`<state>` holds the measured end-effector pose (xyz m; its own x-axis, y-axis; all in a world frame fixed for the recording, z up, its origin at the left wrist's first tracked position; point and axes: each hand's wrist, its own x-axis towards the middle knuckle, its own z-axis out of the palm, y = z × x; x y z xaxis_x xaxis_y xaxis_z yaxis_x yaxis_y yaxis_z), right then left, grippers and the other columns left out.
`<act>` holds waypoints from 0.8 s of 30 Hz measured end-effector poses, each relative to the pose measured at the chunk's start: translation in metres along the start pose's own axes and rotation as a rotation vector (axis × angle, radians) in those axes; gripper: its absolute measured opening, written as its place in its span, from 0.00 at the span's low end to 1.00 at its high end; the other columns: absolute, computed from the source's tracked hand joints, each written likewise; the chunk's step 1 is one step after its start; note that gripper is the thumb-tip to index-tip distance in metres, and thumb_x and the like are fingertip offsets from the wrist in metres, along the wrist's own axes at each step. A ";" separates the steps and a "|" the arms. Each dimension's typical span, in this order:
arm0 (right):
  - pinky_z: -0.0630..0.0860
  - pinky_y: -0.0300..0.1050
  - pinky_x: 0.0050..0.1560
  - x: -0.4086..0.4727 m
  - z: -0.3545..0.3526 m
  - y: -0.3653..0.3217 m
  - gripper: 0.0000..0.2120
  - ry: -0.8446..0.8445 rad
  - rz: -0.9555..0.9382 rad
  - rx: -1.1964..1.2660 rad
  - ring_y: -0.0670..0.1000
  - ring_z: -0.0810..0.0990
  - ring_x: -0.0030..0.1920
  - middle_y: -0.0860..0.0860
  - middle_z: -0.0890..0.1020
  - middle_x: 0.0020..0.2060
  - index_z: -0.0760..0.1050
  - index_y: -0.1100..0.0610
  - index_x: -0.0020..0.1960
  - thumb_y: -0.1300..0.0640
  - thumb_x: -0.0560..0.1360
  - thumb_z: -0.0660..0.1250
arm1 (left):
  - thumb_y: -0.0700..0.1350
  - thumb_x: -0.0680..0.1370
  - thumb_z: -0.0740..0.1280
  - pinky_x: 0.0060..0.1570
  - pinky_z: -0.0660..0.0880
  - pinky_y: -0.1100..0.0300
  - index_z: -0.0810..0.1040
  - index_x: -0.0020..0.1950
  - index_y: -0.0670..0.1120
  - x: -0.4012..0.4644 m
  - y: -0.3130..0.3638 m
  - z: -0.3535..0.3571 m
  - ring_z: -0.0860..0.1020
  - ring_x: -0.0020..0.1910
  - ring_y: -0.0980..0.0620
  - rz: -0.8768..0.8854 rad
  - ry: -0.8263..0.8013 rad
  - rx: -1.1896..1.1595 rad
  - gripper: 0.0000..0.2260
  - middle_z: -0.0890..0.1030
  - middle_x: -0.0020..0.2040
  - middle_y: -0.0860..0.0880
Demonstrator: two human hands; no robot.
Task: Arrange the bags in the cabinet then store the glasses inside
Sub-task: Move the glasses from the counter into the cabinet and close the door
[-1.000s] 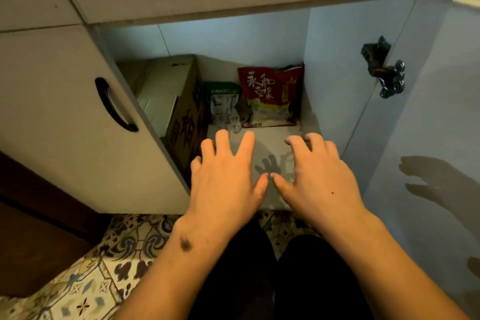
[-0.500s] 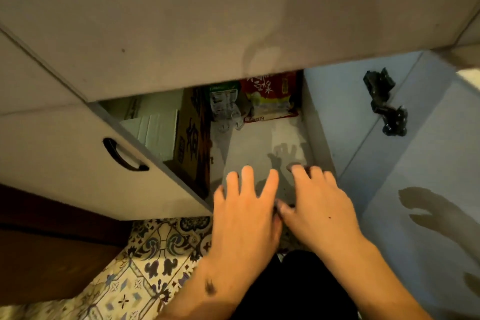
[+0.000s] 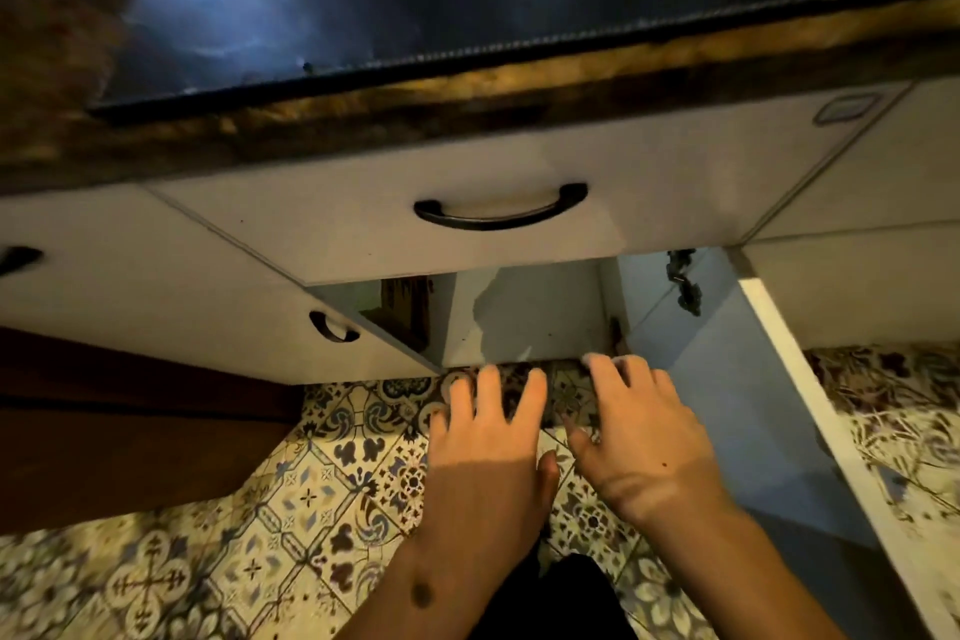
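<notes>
left hand [image 3: 488, 452] flat, fingers spread, empty | right hand [image 3: 639, 437] likewise (blurred) | patterned tile floor [image 3: 291, 499] beneath | matte cabinet [image 3: 524, 312] ahead

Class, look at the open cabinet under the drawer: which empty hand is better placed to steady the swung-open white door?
Right. The right hand hovers beside the open white cabinet door, which swings out on that side. The left hand hangs farther over the patterned tile floor. Both hands are empty.

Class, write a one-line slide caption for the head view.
Two open hands, left hand and right hand, hover over patterned floor tiles before the open white cabinet.
</notes>
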<state>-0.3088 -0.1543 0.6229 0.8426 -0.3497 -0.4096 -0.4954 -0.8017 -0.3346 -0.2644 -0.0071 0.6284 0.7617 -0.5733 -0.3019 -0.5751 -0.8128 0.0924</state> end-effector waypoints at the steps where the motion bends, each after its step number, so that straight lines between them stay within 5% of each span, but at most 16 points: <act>1: 0.71 0.51 0.61 -0.010 -0.010 -0.003 0.28 -0.005 0.001 0.002 0.54 0.65 0.69 0.48 0.65 0.69 0.57 0.44 0.73 0.41 0.77 0.64 | 0.57 0.69 0.76 0.49 0.79 0.43 0.72 0.74 0.51 -0.008 0.002 -0.011 0.77 0.61 0.37 -0.002 0.007 -0.014 0.35 0.76 0.66 0.40; 7: 0.72 0.50 0.64 -0.066 -0.071 -0.023 0.29 -0.016 -0.021 0.014 0.53 0.64 0.70 0.47 0.64 0.70 0.57 0.44 0.73 0.41 0.77 0.64 | 0.61 0.79 0.62 0.66 0.68 0.44 0.46 0.77 0.58 -0.042 0.017 -0.075 0.61 0.72 0.40 0.006 0.033 -0.070 0.34 0.58 0.76 0.44; 16: 0.74 0.48 0.59 -0.137 -0.125 -0.053 0.28 0.080 -0.069 -0.036 0.52 0.68 0.67 0.46 0.68 0.65 0.58 0.44 0.71 0.40 0.76 0.65 | 0.62 0.80 0.61 0.60 0.74 0.46 0.56 0.79 0.54 -0.105 0.029 -0.148 0.68 0.69 0.41 0.024 0.119 -0.085 0.31 0.66 0.74 0.43; 20: 0.75 0.49 0.61 -0.162 -0.138 -0.056 0.28 0.037 -0.114 -0.058 0.51 0.69 0.67 0.45 0.67 0.66 0.59 0.44 0.71 0.40 0.75 0.66 | 0.66 0.81 0.53 0.62 0.71 0.47 0.50 0.80 0.56 -0.138 0.029 -0.164 0.65 0.71 0.43 0.023 0.107 -0.087 0.31 0.61 0.77 0.45; 24: 0.72 0.51 0.63 -0.170 -0.157 -0.062 0.27 0.085 -0.185 -0.156 0.54 0.65 0.70 0.47 0.66 0.69 0.61 0.44 0.73 0.42 0.76 0.65 | 0.64 0.81 0.56 0.60 0.71 0.43 0.53 0.78 0.58 -0.153 0.021 -0.180 0.66 0.70 0.39 0.056 0.109 -0.013 0.28 0.63 0.77 0.43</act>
<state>-0.3885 -0.1213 0.8467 0.9340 -0.2243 -0.2780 -0.2979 -0.9185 -0.2599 -0.3397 0.0448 0.8472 0.7571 -0.6247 -0.1912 -0.6140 -0.7804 0.1185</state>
